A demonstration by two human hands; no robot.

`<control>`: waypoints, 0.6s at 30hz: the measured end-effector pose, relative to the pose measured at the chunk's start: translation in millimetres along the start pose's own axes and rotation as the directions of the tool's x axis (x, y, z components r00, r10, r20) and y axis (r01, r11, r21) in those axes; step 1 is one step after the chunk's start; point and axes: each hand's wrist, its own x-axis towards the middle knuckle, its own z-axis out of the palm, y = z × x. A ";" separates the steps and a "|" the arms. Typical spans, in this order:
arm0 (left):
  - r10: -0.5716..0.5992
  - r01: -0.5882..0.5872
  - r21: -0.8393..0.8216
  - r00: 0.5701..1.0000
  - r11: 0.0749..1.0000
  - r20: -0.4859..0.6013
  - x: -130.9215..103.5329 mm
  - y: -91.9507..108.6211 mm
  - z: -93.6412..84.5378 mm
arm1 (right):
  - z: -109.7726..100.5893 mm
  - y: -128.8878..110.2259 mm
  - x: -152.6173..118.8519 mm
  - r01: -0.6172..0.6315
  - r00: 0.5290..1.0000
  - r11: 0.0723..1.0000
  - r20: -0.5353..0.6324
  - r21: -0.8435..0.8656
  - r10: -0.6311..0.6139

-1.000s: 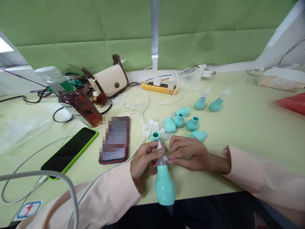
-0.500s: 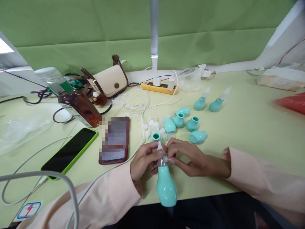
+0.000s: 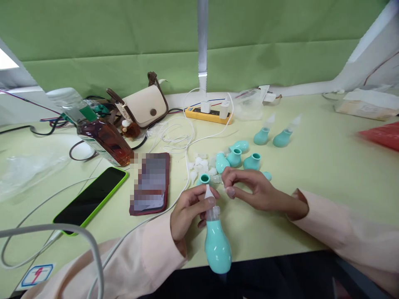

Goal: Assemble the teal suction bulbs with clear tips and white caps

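A teal bulb nasal aspirator (image 3: 218,249) with a clear neck and pale tip is gripped by my left hand (image 3: 187,211), thumb and fingers closed round its neck. The bulb hangs toward me, over the table's front edge. A small clear piece (image 3: 216,210) sticks out from the neck's side. Just to the right, my right hand (image 3: 249,187) hovers with bent fingers and thumb slightly apart, nothing visible between them. Beyond the hands are small white and clear parts (image 3: 201,164) and several loose teal bulbs (image 3: 234,158). One of them, an open-mouthed bulb (image 3: 204,179), sits right behind the held tip.
Two aspirators with tips (image 3: 282,138) stand at the back right. On the left are a green-cased phone (image 3: 92,201), a red-cased phone (image 3: 151,182), a tilted bottle (image 3: 106,139) and a handbag (image 3: 146,106). A white cable and yellow power strip (image 3: 208,115) lie behind.
My right hand has let go of the small clear piece on the aspirator's neck and moved up and right, away from it. My left hand keeps its hold.
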 end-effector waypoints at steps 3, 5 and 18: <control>0.080 -0.076 0.054 0.994 0.996 -0.071 -2.2 -1.1 1.1 | -1.1 9.5 -1.9 0.178 0.981 0.862 0.012 -0.474 -0.196; 0.151 -0.140 0.107 0.983 0.984 -0.104 -4.0 -1.2 1.5 | 0.0 15.0 -3.4 0.225 0.969 0.750 0.065 -0.623 -0.237; 0.420 -0.290 0.544 0.898 0.787 -0.130 -7.8 -5.6 3.6 | 0.3 1.8 -3.2 0.137 0.905 0.820 -0.267 -0.555 -0.332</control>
